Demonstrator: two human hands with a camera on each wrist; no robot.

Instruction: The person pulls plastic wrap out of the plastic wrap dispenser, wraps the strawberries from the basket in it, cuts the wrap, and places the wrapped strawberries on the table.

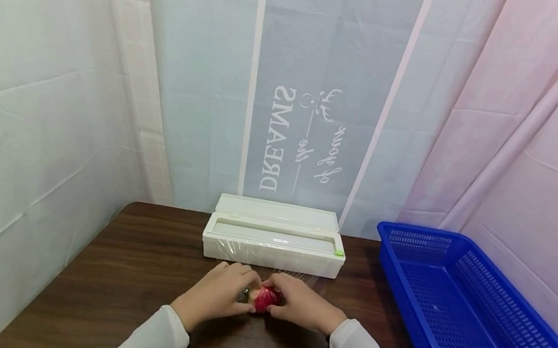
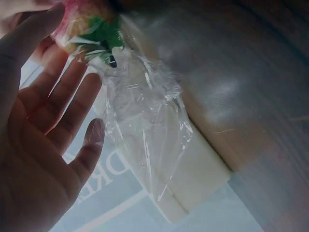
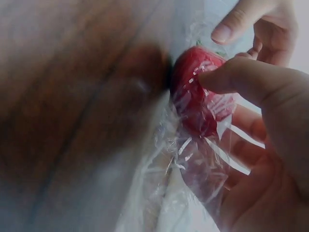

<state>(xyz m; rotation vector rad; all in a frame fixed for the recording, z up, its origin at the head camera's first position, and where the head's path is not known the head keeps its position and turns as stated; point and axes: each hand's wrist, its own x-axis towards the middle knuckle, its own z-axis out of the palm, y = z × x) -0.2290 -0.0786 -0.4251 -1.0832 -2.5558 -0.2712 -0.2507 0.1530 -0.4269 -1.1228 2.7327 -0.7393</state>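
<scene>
A red fruit (image 1: 264, 298) with a yellowish end and green leaves (image 2: 101, 35) sits low over the table, wrapped in clear cling film (image 2: 145, 104). My left hand (image 1: 221, 295) holds its leafy end, thumb on the near side and fingers beyond. From the other side my right hand (image 1: 305, 304) grips the red end, its thumb (image 3: 224, 77) pressed on the film-covered skin. Loose film trails past both ends of the fruit. Just behind the hands stands a white cling film box (image 1: 272, 257), lid raised, film stretching over its front.
To the right, a blue plastic basket (image 1: 403, 298) with slotted walls stands on the dark wooden table (image 1: 121, 271). A green piece (image 1: 339, 253) sits at the right end of the box. Printed cloth (image 1: 327, 56) hangs behind the table.
</scene>
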